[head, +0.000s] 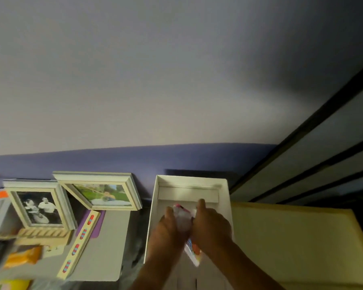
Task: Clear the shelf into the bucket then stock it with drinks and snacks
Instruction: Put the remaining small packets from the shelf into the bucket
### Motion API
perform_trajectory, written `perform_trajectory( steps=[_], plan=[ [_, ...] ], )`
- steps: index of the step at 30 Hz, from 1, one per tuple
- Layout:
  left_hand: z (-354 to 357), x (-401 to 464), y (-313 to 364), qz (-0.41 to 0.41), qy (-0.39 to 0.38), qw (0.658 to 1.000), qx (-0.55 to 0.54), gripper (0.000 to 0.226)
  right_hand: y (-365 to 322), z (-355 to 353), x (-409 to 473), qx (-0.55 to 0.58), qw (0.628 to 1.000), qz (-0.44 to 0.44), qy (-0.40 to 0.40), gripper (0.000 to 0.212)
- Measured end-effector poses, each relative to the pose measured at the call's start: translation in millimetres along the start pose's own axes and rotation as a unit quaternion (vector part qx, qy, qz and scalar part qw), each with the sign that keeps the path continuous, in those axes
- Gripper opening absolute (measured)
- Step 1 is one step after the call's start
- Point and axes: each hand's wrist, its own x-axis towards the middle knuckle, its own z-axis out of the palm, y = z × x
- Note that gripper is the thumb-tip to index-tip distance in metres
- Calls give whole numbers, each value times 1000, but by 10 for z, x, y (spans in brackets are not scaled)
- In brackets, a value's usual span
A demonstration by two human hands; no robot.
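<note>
Over the white shelf [155, 216], between both hands: clear snack packet [181, 218], pink at the top end, printed end poking out below the wrists, held just above the shelf floor.
Left hand [166, 229]: curled round the packet's left side, thumb up along its edge.
Right hand [210, 225]: curled round the right side, one finger raised toward the back wall of the shelf.
Step, as judged: stocking, with the packet about to go down inside the shelf; bucket out of view.
How to do it well: lower flat, push back toward the inner ledge, leave front room for drinks and further packets.
Grip advice: light squeeze only, since thin crinkly film probably crushes easily; let go with both hands together so nothing tips.
Risk: long printed end catching on the front lip.
Beside the shelf, left: two framed photos [71, 199] and a striped wooden strip [80, 243], well apart from the packet.
Right of the shelf: pale yellow surface [291, 237].
</note>
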Motion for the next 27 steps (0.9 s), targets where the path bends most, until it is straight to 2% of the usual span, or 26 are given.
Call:
perform_trajectory(
  steps=[2, 4, 6, 8, 9, 11, 15, 18, 22, 27],
  plan=[
    [-210, -25, 134, 17, 44, 997, -63, 25, 92, -299, -113, 65, 998, -9, 27, 59],
    [-435, -54, 301, 39, 80, 985, -146, 53, 280, -581, -283, 136, 988, -5, 75, 45],
    [-644, -96, 573, 78, 59, 967, -234, 77, 521, -805, -499, 196, 973, -3, 125, 39],
    [-756, -129, 938, 130, 25, 952, -276, 91, 811, -976, -771, 282, 943, 5, 175, 38],
    [-751, -147, 1127, 143, 2, 944, -296, 94, 974, -1034, -931, 315, 928, 16, 197, 38],
    [-640, -241, 1527, 164, -54, 928, -329, 83, 1313, -1104, -1290, 361, 899, 49, 244, 41],
    [-51, -627, 2244, 186, -181, 925, -278, 46, 2030, -1109, -2055, 479, 821, 123, 287, 37],
    [607, -1029, 2735, 303, -212, 909, -195, 35, 2689, -1071, -2695, 519, 772, 143, 339, 56],
    [1599, -1608, 3343, 423, -198, 880, -86, 45, 3620, -909, -3560, 492, 740, 170, 427, 51],
    [2820, -2497, 3981, 435, -252, 861, -80, 59, 4694, -561, -4426, 482, 694, 234, 481, 47]
  ],
)
